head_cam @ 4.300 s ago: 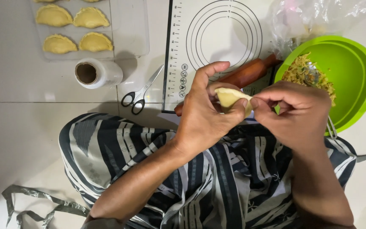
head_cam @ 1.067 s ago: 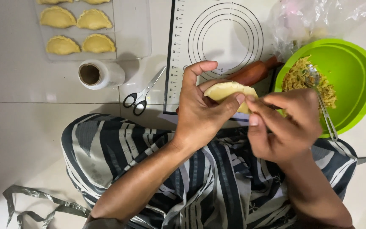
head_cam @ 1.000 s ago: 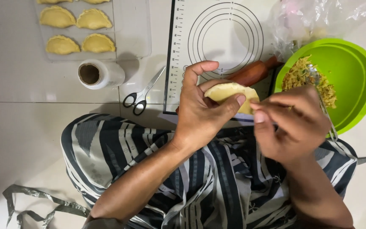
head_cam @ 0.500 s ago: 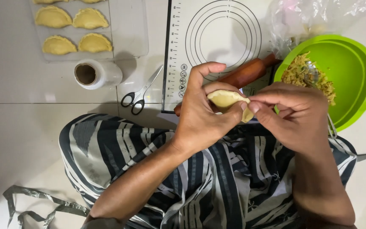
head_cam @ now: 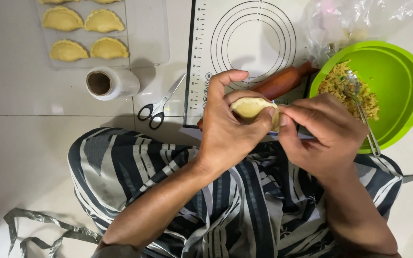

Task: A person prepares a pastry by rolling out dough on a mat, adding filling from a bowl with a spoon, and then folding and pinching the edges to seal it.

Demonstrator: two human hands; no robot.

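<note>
Sitting on the pale tiled floor [head_cam: 34, 143] in a dark grey and white striped garment [head_cam: 225, 205], the person works above their lap, with a white silicone pastry mat printed with black rings [head_cam: 249, 43] spread ahead of them. To the right stands a round bright green plastic bowl [head_cam: 402, 86] holding yellowish shredded filling [head_cam: 345, 86] and a metal spoon [head_cam: 359, 110]; a brown wooden rolling pin [head_cam: 283, 82] lies between mat and bowl, crumpled clear plastic [head_cam: 354, 19] beyond. Upper left, a clear tray [head_cam: 144, 38] carries finished yellow half-moon pasties [head_cam: 80, 33], with a white roll of film [head_cam: 111, 82] and black-handled scissors [head_cam: 158, 102] near it. Smallest of all is the pale yellow folded dough pocket [head_cam: 252, 107], held in the air just over the mat's near edge. The left hand [head_cam: 230, 129] is curled closed around it, cradling it from below, while the right hand [head_cam: 321, 134] has thumb and forefinger pinched together on its right edge. It looks smooth, plump and half-moon shaped, its seam uppermost. I judge it light, soft and easily torn, best supported under the belly and gripped only along the rim, gently.
</note>
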